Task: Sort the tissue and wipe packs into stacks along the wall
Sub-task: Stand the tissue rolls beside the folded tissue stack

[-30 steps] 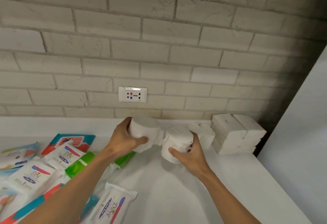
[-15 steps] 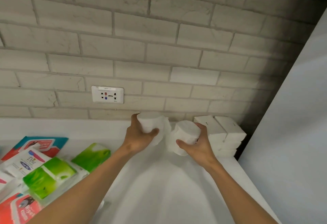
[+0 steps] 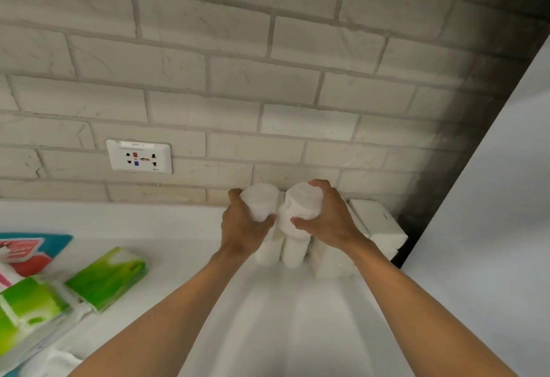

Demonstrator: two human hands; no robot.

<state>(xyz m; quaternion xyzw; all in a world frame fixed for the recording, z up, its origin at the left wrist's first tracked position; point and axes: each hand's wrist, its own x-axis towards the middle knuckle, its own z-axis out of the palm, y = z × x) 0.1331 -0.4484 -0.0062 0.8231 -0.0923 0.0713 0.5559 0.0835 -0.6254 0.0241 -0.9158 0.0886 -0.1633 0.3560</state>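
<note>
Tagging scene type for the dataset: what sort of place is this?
Probably a home or staged indoor room: a white counter against a pale brick wall with a wall socket, green tissue packs lying loose on it.

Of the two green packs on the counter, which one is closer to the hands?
The right green pack, lying alone nearer the wall and the left hand; the left green pack sits at the frame's edge.

Two white rolls (image 3: 302, 202) upright over lower rolls (image 3: 293, 250); green packs (image 3: 105, 277) lying left.
</note>
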